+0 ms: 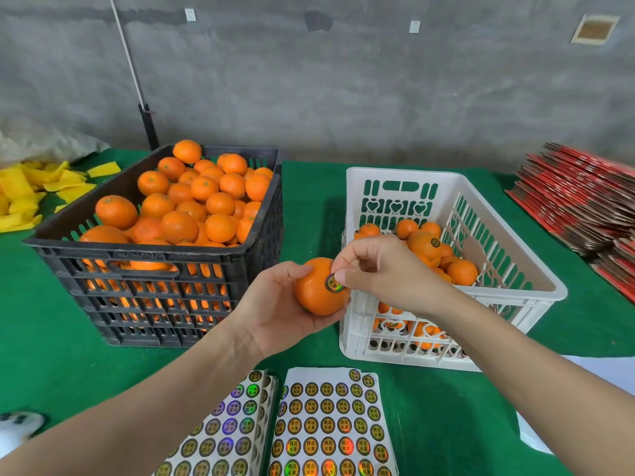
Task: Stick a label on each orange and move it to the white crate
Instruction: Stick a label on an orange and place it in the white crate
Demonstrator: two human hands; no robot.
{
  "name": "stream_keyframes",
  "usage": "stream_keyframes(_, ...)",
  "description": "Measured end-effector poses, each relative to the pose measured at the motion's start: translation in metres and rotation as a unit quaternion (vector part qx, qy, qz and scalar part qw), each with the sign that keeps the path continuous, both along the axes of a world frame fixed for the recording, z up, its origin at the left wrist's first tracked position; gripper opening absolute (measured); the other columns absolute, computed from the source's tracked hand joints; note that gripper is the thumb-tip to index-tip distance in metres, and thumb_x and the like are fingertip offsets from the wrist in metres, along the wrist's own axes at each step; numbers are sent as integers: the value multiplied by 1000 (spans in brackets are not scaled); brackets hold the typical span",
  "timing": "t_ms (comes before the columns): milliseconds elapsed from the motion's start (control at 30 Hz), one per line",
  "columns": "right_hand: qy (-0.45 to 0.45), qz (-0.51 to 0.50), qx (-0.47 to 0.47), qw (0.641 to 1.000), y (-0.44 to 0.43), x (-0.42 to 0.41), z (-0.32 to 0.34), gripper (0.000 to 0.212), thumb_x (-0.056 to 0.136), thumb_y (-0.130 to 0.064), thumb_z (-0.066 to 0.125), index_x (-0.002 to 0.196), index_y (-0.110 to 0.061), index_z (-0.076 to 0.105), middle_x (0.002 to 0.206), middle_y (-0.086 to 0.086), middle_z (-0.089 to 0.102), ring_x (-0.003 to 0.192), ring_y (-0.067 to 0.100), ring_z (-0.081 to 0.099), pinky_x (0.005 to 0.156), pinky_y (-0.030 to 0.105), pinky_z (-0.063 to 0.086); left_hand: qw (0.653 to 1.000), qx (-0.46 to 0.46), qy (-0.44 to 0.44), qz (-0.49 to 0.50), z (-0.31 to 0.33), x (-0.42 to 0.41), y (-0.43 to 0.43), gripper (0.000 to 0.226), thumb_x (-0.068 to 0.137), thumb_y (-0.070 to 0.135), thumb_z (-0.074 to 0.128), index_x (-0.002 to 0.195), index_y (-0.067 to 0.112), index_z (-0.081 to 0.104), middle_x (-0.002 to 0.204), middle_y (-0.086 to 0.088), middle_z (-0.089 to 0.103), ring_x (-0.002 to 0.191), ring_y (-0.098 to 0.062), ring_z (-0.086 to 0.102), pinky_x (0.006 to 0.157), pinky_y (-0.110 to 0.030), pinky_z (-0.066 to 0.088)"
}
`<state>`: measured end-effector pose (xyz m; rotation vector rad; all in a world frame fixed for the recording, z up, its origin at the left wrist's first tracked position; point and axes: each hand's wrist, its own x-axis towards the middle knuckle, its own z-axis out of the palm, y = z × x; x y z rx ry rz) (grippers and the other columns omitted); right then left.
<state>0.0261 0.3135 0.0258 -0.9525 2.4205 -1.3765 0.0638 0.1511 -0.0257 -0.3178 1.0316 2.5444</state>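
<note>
My left hand [275, 304] grips an orange [316, 297] before the white crate [515, 242]; right hand [381, 273], fingers curled, thumbs a round label [332, 282] onto it. White crate part-filled with oranges [462, 271], black crate [154, 255] heaped. Sticker sheets [330, 424] read 精选水果.

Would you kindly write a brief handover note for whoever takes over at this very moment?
Left hand grips an orange in front of the white crate.
Right hand holds a label against that orange with thumb and forefinger.
The white crate is part-filled, with a labelled orange showing on top. The black crate is heaped with fruit. The sticker sheets lie nearest the person.
Still to do: press this label flat, put the orange in the white crate, then work through the black crate.
</note>
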Motion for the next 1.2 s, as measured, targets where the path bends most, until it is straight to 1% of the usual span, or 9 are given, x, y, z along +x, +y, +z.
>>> stream_keyframes(367, 45, -38, -9, 998, -4, -5, -1, 20, 86, -6, 65, 73, -21, 65, 68, -4, 62, 60, 1, 55, 62, 20, 48, 992, 111, 15, 62, -6, 0, 11, 46, 67, 12, 51, 110, -4, 57, 94, -29, 68, 78, -43, 69, 81, -56, 53)
stream_keyframes(567, 132, -53, 14, 990, -6, -5, -6, 18, 81, -9, 69, 72, -23, 63, 65, -6, 60, 57, 3, 52, 58, 23, 47, 992, 110, 20, 53, -7, -4, 10, 51, 65, 12, 51, 114, -1, 56, 103, -25, 68, 81, -37, 70, 83, -49, 56)
stream_keyframes(633, 165, -67, 26, 984, -8, -5, -10, 14, 80, -13, 71, 86, -22, 62, 69, -6, 58, 59, 7, 52, 58, 30, 48, 993, 102, 23, 50, -8, -5, 7, 52, 64, 12, 51, 115, 0, 56, 101, -25, 69, 79, -36, 70, 78, -49, 58)
stream_keyframes(667, 167, -75, 34, 983, -8, -6, -10, 29, 79, -17, 72, 103, -24, 59, 76, -5, 57, 65, 9, 55, 61, 33, 50, 994, 94, 25, 51, -8, -6, 5, 55, 62, 11, 52, 116, 1, 55, 99, -25, 69, 78, -36, 70, 77, -48, 58)
stream_keyframes(733, 109, -76, 42, 990, -6, -14, -9, 75, 75, -24, 77, 136, -35, 34, 96, -6, 55, 83, 11, 58, 69, 31, 52, 995, 75, 34, 52, -9, -8, 2, 64, 56, 10, 54, 120, 3, 52, 98, -24, 70, 80, -36, 70, 79, -46, 57)
stream_keyframes(800, 15, -35, 37, 999, -4, -18, -7, 92, 74, -29, 78, 144, -38, 19, 120, -6, 51, 105, 10, 55, 83, 30, 51, 996, 54, 50, 41, -10, -11, -1, 62, 59, 11, 52, 121, 3, 52, 101, -22, 69, 82, -34, 70, 79, -44, 57)
stream_keyframes(933, 108, 29, 118, 987, -14, -17, -17, 78, 72, -39, 78, 137, -30, 37, 133, -7, 46, 117, 7, 45, 95, 28, 41, 996, 19, 86, -3, -2, -20, -6, 45, 69, 19, 44, 109, 3, 55, 89, -17, 69, 71, -27, 68, 59, -32, 56)
stream_keyframes(1100, 135, -121, 12, 983, -10, -67, -9, 61, 59, -36, 85, 110, -30, 52, 102, -16, 54, 89, 2, 52, 72, 19, 41, 963, -216, 153, 41, 27, -47, -24, 35, 84, 27, 54, 114, 9, 52, 102, -8, 70, 94, -23, 67, 85, -38, 52)
stream_keyframes(1200, 126, -231, 148, 953, 15, -130, -12, 62, 62, -31, 84, 114, -17, 51, 105, -2, 54, 92, 16, 52, 71, 27, 39, 925, -298, 165, 171, 47, -70, -59, 26, 100, 21, 43, 124, 11, 45, 110, -8, 64, 98, -22, 66, 81, -31, 52)
